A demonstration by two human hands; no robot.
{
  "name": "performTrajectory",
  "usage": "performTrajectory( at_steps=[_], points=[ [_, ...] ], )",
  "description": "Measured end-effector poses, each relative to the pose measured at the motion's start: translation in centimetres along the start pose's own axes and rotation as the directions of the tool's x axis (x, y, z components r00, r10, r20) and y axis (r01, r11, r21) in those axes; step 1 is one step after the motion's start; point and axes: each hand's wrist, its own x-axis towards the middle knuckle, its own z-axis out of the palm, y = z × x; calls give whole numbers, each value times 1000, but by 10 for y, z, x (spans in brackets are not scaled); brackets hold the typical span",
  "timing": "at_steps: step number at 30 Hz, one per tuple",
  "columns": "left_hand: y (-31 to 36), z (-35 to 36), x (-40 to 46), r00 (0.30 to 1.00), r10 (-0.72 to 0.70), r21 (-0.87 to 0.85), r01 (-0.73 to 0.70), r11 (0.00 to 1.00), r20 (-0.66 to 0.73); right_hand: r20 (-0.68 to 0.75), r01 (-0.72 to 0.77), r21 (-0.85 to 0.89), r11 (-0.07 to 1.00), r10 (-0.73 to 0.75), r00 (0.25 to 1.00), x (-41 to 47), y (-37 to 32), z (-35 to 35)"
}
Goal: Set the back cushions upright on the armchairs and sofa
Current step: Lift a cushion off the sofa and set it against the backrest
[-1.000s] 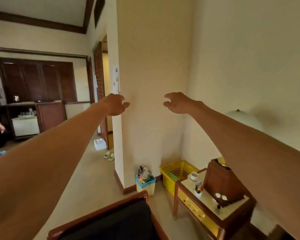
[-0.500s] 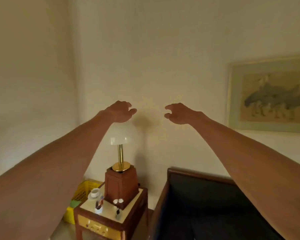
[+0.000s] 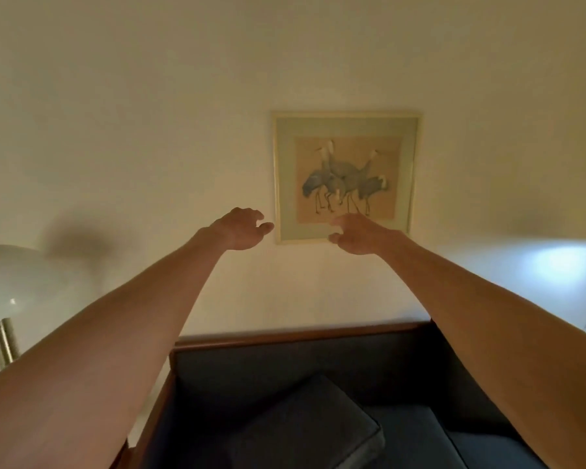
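Note:
A dark blue sofa (image 3: 318, 363) with a brown wooden frame fills the bottom of the view, its back against the wall. One dark blue cushion (image 3: 305, 424) lies tilted on the seat at the left end, away from the backrest. My left hand (image 3: 241, 228) and my right hand (image 3: 356, 233) are stretched out in front of me at wall height, well above the sofa. Both hold nothing, with fingers loosely curled and apart. My arms hide parts of the sofa's sides.
A framed picture of cranes (image 3: 344, 174) hangs on the cream wall behind my hands. A white-shaded lamp with a brass stem (image 3: 7, 286) stands at the left. A bright lit patch (image 3: 562, 265) shows at the right wall.
My view has swung right, from the doorway and side table to the sofa and the picture. My arms stayed outstretched, hands unchanged and empty.

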Motion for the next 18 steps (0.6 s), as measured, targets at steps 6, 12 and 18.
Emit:
performTrajectory(
  at_steps=[6, 12, 18],
  points=[
    [-4, 52, 69, 998, 51, -55, -50, 997, 29, 27, -61, -7, 998, 62, 998, 44, 45, 34],
    [-25, 124, 139, 988, 124, -92, -115, 989, 97, 82, -140, 110, 984, 131, 988, 91, 64, 93],
    [-35, 233, 182, 957, 175, -137, -146, 980, 233, 235, -286, 183, 941, 240, 942, 112, 108, 188]
  ],
)
